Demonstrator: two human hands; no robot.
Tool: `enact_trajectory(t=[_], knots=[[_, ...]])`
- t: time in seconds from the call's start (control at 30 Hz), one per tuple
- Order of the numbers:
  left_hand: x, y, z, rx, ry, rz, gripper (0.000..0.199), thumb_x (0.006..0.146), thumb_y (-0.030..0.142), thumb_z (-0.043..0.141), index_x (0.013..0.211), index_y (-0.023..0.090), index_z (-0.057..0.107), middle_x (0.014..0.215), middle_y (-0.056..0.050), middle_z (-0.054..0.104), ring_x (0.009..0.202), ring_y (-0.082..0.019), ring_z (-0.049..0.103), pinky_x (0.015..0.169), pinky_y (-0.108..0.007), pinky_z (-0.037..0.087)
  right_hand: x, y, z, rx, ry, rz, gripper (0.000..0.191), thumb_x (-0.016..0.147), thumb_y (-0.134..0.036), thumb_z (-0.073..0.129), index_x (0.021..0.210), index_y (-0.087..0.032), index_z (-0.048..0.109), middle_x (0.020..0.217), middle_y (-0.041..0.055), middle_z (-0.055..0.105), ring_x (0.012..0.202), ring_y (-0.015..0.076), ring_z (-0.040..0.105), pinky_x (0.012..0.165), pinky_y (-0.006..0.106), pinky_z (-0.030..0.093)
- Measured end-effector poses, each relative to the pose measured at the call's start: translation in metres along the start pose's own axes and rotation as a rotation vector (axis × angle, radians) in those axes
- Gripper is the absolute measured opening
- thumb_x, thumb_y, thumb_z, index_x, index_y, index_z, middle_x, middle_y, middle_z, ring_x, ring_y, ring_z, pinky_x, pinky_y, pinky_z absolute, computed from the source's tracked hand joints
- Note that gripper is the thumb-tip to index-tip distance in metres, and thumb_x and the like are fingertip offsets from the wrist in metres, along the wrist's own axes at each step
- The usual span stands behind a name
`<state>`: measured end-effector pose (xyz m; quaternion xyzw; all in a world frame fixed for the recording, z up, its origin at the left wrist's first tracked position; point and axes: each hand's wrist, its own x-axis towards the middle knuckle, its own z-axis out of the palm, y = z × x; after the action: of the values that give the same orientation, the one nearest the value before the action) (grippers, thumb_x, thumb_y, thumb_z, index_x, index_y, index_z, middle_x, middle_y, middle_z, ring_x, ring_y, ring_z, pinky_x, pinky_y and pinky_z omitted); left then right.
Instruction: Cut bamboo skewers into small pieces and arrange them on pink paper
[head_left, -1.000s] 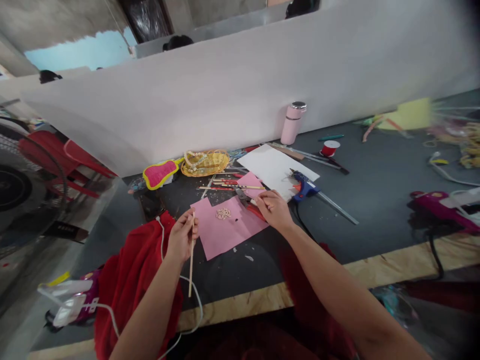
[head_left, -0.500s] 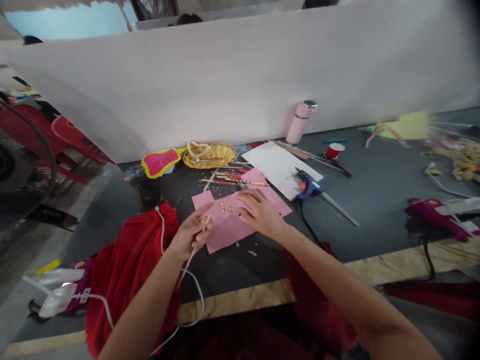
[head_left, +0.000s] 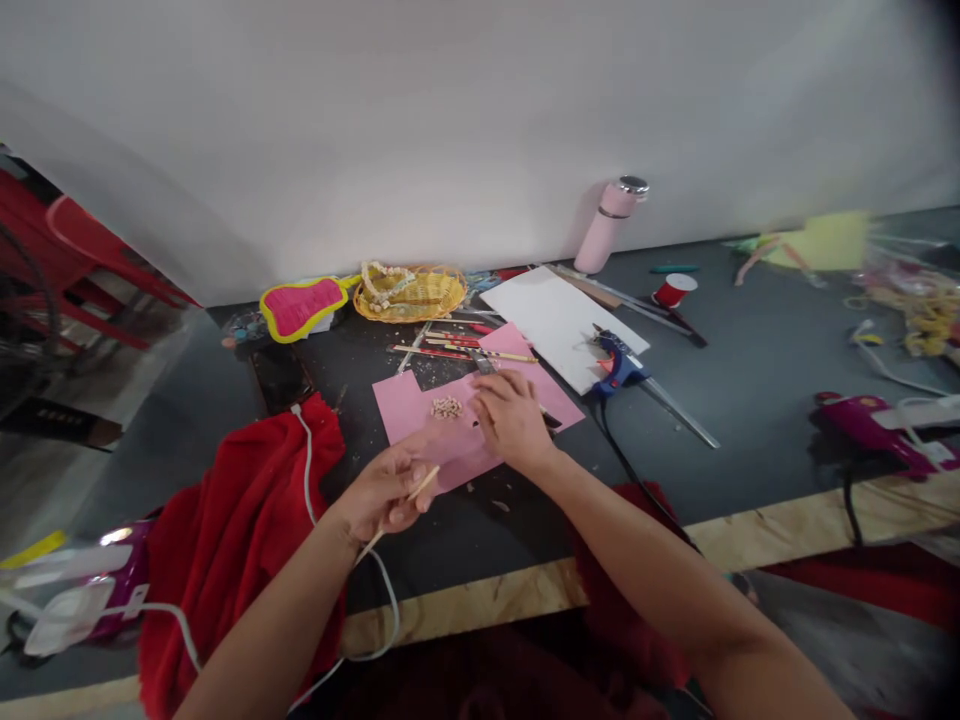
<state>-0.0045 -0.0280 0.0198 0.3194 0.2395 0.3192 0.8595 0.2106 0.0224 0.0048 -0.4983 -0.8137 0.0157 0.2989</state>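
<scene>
A thin wooden stick (head_left: 424, 482) is pinched in the left hand (head_left: 390, 490), its tip pointed toward the right hand (head_left: 514, 417). The right hand is held, fingers bent, over pink paper (head_left: 395, 402); whether anything is gripped there cannot be told. Small pale pieces (head_left: 446, 407) are heaped on the paper, just beyond the hands. A blue glue gun (head_left: 619, 367) is laid right of the right hand, and red cloth (head_left: 240, 530) is bunched on the counter (head_left: 450, 550) left of the left hand.
</scene>
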Motion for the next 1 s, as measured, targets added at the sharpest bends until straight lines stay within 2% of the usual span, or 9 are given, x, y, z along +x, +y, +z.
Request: enact_trajectory(t=[0.1,0.2,0.3,0.5,0.63,0.87,1.0], knots=[[0.004,0.007,-0.006,-0.066,0.205,0.137,0.047,0.077,0.019,0.065,0.122,0.020,0.052,0.063,0.001,0.058,0.034,0.001,0.034,0.028,-0.007,0.026,0.001,0.012,-0.001,-0.022,0.042,0.063,0.026,0.091,-0.020,0.043,0.110,-0.020,0.059,0.114,0.0069,0.058,0.108,0.0250,0.041,0.090,0.040,0.033],[0.009,0.011,-0.013,-0.119,0.402,0.220,0.029,0.077,0.013,0.063,0.105,0.017,0.060,0.064,0.002,0.055,0.038,0.001,0.037,0.030,-0.005,0.027,-0.002,0.015,0.001,-0.059,-0.053,0.017,0.021,0.090,-0.023,0.047,0.104,-0.025,0.063,0.117,0.0046,0.056,0.111,0.0255,0.038,0.091,0.041,0.031],[0.012,0.012,-0.016,-0.128,0.499,0.251,0.024,0.076,0.011,0.063,0.099,0.017,0.060,0.065,0.001,0.055,0.039,0.000,0.038,0.030,-0.005,0.026,-0.004,0.011,0.003,-0.106,-0.162,-0.045,0.018,0.088,-0.027,0.051,0.100,-0.028,0.065,0.120,0.0036,0.054,0.113,0.0268,0.036,0.093,0.044,0.028],[0.014,0.010,-0.011,-0.044,0.546,0.202,0.024,0.075,0.016,0.063,0.099,0.017,0.059,0.064,0.001,0.055,0.039,-0.001,0.038,0.028,-0.006,0.026,-0.005,0.005,0.002,-0.159,-0.220,-0.098,0.024,0.090,-0.025,0.049,0.109,-0.032,0.062,0.125,0.0023,0.051,0.117,0.0279,0.032,0.094,0.049,0.023],[0.015,0.008,-0.010,-0.016,0.551,0.175,0.028,0.073,0.015,0.064,0.100,0.018,0.057,0.065,0.001,0.056,0.039,-0.002,0.039,0.028,-0.007,0.027,-0.005,0.006,0.004,-0.136,-0.224,-0.121,0.018,0.091,-0.028,0.050,0.097,-0.031,0.067,0.122,0.0005,0.054,0.117,0.0270,0.032,0.095,0.049,0.022],[0.014,0.004,-0.006,0.072,0.494,0.097,0.036,0.074,0.018,0.067,0.108,0.016,0.055,0.069,0.001,0.057,0.042,-0.002,0.040,0.030,-0.007,0.028,-0.005,0.003,0.010,-0.127,-0.198,-0.164,0.015,0.089,-0.024,0.051,0.090,-0.025,0.066,0.117,0.0017,0.057,0.114,0.0265,0.035,0.094,0.047,0.025],[0.017,0.002,-0.004,0.135,0.469,0.057,0.032,0.074,0.023,0.068,0.102,0.016,0.056,0.069,0.000,0.058,0.042,-0.002,0.040,0.030,-0.008,0.029,-0.005,0.003,0.012,-0.111,-0.175,-0.192,0.016,0.090,-0.021,0.048,0.093,-0.021,0.063,0.120,0.0049,0.055,0.113,0.0275,0.036,0.091,0.047,0.029]])
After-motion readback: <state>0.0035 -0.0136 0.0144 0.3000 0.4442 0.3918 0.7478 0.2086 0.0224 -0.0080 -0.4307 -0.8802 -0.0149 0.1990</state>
